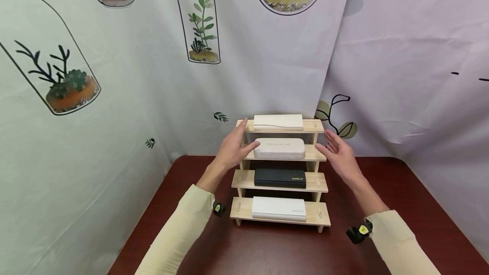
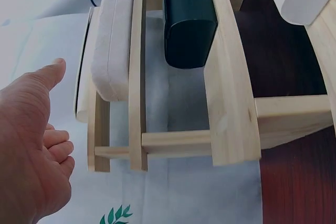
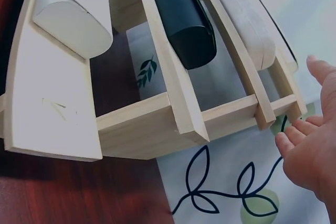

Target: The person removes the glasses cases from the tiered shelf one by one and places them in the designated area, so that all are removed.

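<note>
A stepped wooden display rack (image 1: 319, 183) carries one glasses case on each tier. From the top these are a cream case (image 1: 278, 121), a rounded off-white case (image 1: 279, 150), a black case (image 1: 280, 178) and a white case (image 1: 279, 208). My left hand (image 1: 233, 147) is beside the rack's upper left end, thumb spread from the fingers, holding nothing. On the opposite side, by the upper right end, my right hand (image 1: 341, 158) has loosely bent fingers and an empty palm. Both wrist views show a gap between hand and rack.
The rack stands on a dark red table (image 1: 267, 249) near its back edge. Behind and to the sides hangs a pale cloth (image 1: 244, 84) printed with plants in jars. Dark wrist cameras (image 1: 358, 234) are strapped at both sleeves.
</note>
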`<state>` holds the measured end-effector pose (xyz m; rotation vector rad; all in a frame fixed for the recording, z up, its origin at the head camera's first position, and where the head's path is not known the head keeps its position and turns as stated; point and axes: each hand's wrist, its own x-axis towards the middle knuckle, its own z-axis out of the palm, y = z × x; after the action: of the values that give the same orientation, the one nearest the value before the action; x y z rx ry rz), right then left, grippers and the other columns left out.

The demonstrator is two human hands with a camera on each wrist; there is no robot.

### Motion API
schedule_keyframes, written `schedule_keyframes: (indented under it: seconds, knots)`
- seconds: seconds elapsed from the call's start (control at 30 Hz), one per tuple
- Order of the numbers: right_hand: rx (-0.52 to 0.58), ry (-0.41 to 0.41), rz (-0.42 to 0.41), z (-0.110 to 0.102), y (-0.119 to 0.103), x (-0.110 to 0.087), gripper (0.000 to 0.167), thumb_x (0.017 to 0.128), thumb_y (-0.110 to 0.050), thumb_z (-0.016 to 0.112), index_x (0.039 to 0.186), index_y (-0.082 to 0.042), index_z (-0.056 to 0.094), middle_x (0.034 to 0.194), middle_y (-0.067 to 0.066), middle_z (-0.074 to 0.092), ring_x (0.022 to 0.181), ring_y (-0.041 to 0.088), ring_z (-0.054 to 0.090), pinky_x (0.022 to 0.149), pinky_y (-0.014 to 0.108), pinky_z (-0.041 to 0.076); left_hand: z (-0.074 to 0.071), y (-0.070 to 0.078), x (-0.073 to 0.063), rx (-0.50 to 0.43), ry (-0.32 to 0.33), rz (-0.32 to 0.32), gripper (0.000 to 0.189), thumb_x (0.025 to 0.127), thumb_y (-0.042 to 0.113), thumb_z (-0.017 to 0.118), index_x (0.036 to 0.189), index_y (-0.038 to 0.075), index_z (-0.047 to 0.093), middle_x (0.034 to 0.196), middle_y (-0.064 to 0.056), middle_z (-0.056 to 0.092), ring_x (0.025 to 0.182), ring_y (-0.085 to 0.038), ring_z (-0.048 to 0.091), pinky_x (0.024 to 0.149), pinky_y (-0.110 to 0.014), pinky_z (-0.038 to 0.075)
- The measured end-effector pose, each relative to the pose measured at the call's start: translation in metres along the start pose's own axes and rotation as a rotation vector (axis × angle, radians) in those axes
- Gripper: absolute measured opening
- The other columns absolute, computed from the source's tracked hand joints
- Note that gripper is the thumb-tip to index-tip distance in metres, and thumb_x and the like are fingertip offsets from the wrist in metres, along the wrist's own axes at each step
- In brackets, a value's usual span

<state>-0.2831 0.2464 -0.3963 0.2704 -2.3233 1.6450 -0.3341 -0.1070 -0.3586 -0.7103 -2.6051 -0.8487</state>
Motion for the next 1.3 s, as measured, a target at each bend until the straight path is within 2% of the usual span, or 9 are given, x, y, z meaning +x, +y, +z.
schedule_keyframes:
  seconds: [0.3, 0.5, 0.73, 0.9, 1.13, 1.3]
  knots:
    - [0.086, 0.003, 0.045, 0.007, 0.000, 0.015, 0.085, 0.105, -0.025, 0.072, 0.169, -0.004, 0.021, 0.172, 0.021, 0.024, 0.159, 0.036, 0.025, 0.127, 0.051, 0.026, 0.010, 0.007, 0.013, 0.012, 0.025, -0.004, 0.089, 0.103, 0.041, 0.073, 0.169, 0.006, 0.025, 0.167, -0.017, 0.040, 0.149, -0.036, 0.044, 0.119, -0.057, 0.039]
    - [0.096, 0.010, 0.046, 0.009, 0.002, 0.022, 0.085, 0.105, -0.026, 0.071, 0.169, -0.002, 0.020, 0.172, 0.021, 0.024, 0.158, 0.038, 0.025, 0.126, 0.051, 0.027, 0.015, 0.010, 0.021, 0.017, 0.016, -0.033, 0.086, 0.104, 0.039, 0.071, 0.169, 0.006, 0.026, 0.168, -0.015, 0.039, 0.151, -0.036, 0.042, 0.122, -0.055, 0.036]
    - [0.081, 0.023, 0.055, 0.013, 0.000, 0.030, 0.085, 0.104, -0.028, 0.073, 0.169, -0.005, 0.023, 0.173, 0.019, 0.023, 0.158, 0.038, 0.025, 0.127, 0.052, 0.025, 0.017, 0.011, 0.030, 0.028, 0.019, -0.072, 0.086, 0.105, 0.039, 0.070, 0.169, 0.005, 0.025, 0.167, -0.014, 0.040, 0.151, -0.035, 0.042, 0.122, -0.054, 0.035]
    - [0.072, 0.023, 0.053, 0.012, 0.000, 0.038, 0.083, 0.105, -0.023, 0.071, 0.169, -0.004, 0.022, 0.173, 0.020, 0.022, 0.159, 0.037, 0.023, 0.128, 0.051, 0.024, 0.019, 0.012, 0.036, 0.014, 0.020, -0.075, 0.087, 0.104, 0.039, 0.071, 0.169, 0.004, 0.023, 0.167, -0.016, 0.040, 0.151, -0.035, 0.042, 0.122, -0.052, 0.036]
    - [0.000, 0.025, 0.081, 0.010, 0.001, 0.046, 0.087, 0.105, -0.030, 0.071, 0.169, -0.003, 0.019, 0.172, 0.022, 0.022, 0.158, 0.037, 0.026, 0.127, 0.050, 0.026, 0.023, 0.014, 0.042, -0.018, 0.027, -0.093, 0.087, 0.103, 0.034, 0.074, 0.168, 0.002, 0.024, 0.167, -0.017, 0.040, 0.152, -0.035, 0.041, 0.123, -0.049, 0.035]
    - [-0.035, 0.022, 0.084, 0.009, 0.000, 0.050, 0.088, 0.105, -0.029, 0.072, 0.169, -0.002, 0.018, 0.171, 0.024, 0.024, 0.157, 0.038, 0.029, 0.126, 0.050, 0.029, 0.023, 0.015, 0.046, -0.040, 0.020, -0.107, 0.086, 0.104, 0.033, 0.073, 0.168, 0.003, 0.025, 0.168, -0.016, 0.038, 0.153, -0.033, 0.040, 0.124, -0.047, 0.034]
